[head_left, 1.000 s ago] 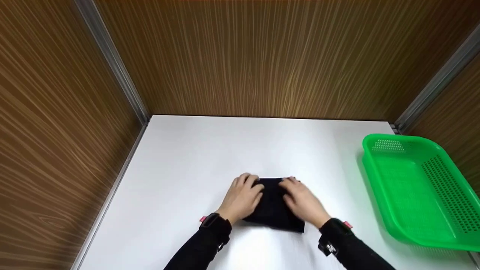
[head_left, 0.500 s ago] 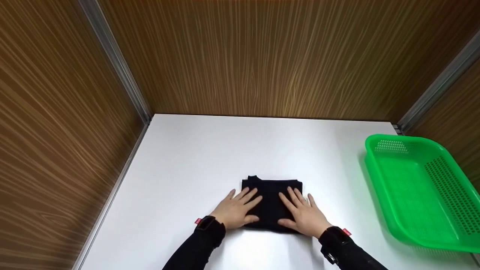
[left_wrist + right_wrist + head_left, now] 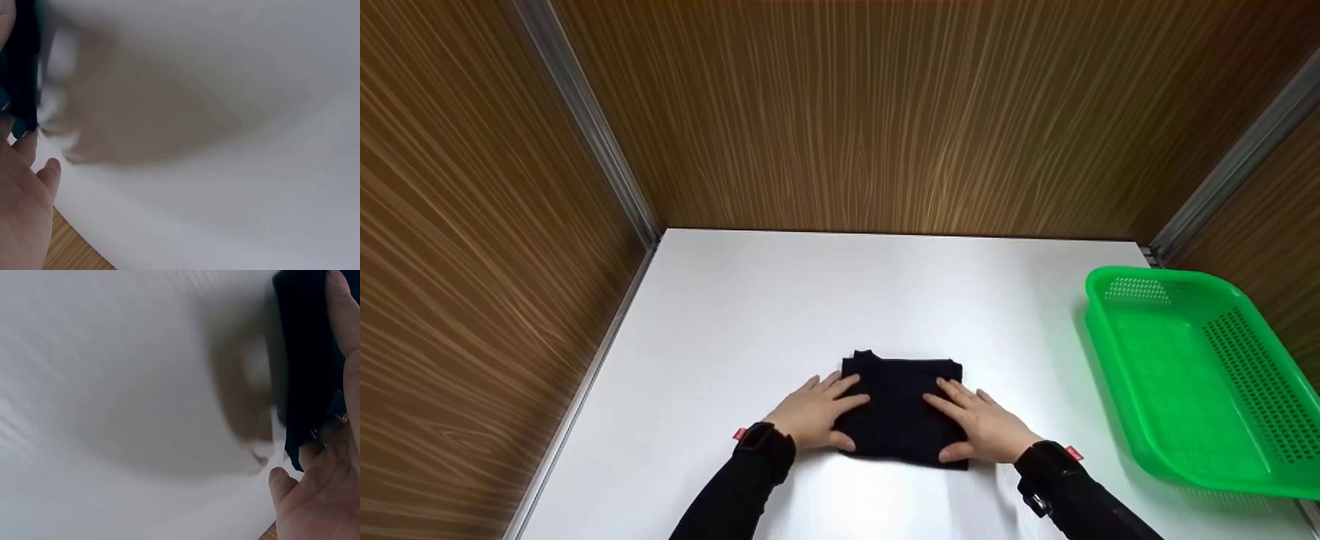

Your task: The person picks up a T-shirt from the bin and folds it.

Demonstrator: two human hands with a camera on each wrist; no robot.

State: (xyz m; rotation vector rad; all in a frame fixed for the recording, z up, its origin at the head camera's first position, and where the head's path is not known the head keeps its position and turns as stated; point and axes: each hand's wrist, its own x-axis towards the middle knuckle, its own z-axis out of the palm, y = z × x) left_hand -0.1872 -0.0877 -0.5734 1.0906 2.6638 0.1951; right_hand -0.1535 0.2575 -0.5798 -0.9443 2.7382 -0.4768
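A black garment, folded into a flat rectangle, lies on the white table, with a small tab of fabric poking out at its far left corner. My left hand rests with spread fingers on its left side. On the opposite side my right hand lies the same way, fingers apart and pointing inward. The left wrist view catches part of the left hand beside the garment's dark edge. In the right wrist view the right hand overlaps the thick folded edge.
A green plastic basket with perforated sides stands on the right of the white table. Wood-grain panels rise at the back, left and right, joined by grey metal corner strips.
Both hands, earlier curled at the garment's far edge, have come back and flattened on it, then slid outward to its sides. The garment now lies flatter and squarer.
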